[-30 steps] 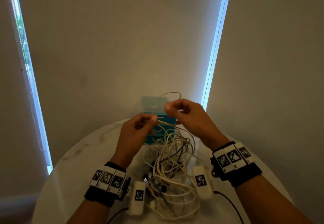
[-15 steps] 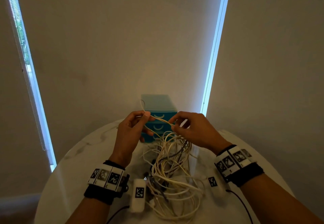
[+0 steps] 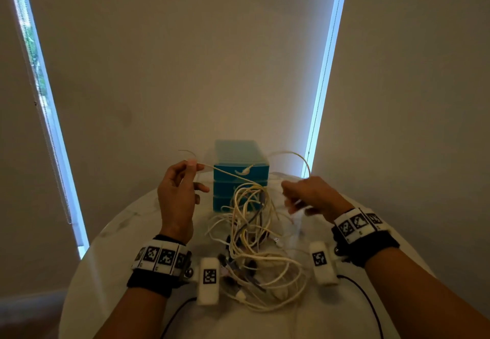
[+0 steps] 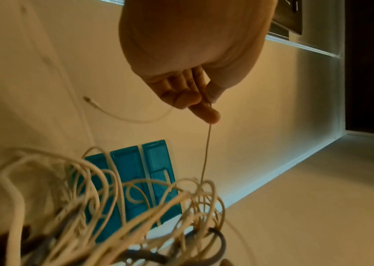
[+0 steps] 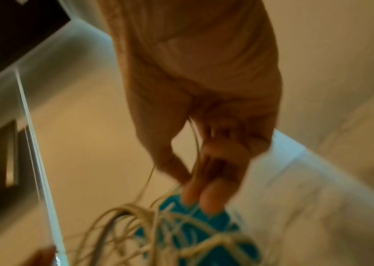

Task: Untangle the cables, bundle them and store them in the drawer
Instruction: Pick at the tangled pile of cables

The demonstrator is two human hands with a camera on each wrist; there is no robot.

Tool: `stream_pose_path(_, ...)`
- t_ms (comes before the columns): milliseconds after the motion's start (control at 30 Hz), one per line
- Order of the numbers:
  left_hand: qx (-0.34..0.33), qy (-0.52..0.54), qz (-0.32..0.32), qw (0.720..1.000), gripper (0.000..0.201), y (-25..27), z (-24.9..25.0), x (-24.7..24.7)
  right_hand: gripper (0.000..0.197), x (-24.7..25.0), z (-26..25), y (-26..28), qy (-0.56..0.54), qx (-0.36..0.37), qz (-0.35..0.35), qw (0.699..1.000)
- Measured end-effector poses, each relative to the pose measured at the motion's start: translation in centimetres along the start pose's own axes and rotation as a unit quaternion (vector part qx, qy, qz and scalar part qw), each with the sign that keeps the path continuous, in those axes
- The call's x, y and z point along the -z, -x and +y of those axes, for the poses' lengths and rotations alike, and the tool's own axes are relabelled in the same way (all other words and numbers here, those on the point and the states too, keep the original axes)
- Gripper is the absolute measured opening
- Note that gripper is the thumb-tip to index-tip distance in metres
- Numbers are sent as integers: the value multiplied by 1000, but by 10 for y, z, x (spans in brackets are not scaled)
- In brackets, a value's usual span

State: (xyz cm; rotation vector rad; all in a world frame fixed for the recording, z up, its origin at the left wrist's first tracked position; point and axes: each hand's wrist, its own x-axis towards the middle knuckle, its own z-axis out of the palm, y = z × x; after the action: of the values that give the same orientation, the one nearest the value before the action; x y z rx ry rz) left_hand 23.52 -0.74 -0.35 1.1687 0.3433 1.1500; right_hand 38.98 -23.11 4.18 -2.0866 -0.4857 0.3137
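Observation:
A tangle of cream and dark cables (image 3: 254, 237) lies heaped on the round white marble table (image 3: 111, 245), in front of a small teal drawer unit (image 3: 240, 171) with three shut drawers. My left hand (image 3: 183, 179) is raised left of the unit and pinches a thin cream cable (image 4: 206, 153) between thumb and forefinger; that strand runs taut down into the heap. My right hand (image 3: 305, 195) is right of the heap, blurred, with its fingers curled round another thin cream strand (image 5: 195, 144) that loops up above it.
The table stands against a beige wall with bright window slits at left (image 3: 39, 94) and right (image 3: 326, 73). White tagged blocks hang from both wristbands (image 3: 209, 275), and black leads (image 3: 363, 296) trail over the table's near edge.
My hands were close together over the heap; they have pulled apart, left hand up and left, right hand out to the right, drawing the cream strands out of the tangle.

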Motion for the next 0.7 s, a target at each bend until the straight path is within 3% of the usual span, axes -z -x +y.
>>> stream_pose_path(67,-5,6,-9,1000,27,4,-1,-5,33,5,7,-2,133,-42,-79,987)
stream_pose_path(133,-6,5,-39,999,24,8,-1,-8,39,14,4,-3,220,-28,-81,972)
stream_pose_path(200,-7,4,-64,998,23,10,1,-10,57,26,-7,-2,207,2,-35,978)
stream_pose_path(300,-11,6,-85,996,23,12,6,-10,75,35,-36,11,87,86,120,985)
stream_pose_path(367,-19,12,-104,994,22,15,9,-13,52,20,-52,17,80,196,162,964)
stream_pose_path(433,-28,22,-127,991,21,19,10,-17,36,-5,-62,22,161,260,89,948)
stream_pose_path(533,-40,26,-141,989,21,25,13,-19,33,-32,-55,10,302,265,-52,914)
stream_pose_path(600,-39,24,-144,988,21,25,15,-18,20,-30,-53,1,279,273,-30,920)
stream_pose_path(700,-4,-11,-180,984,25,21,17,-16,17,-11,-62,-5,183,290,95,935)
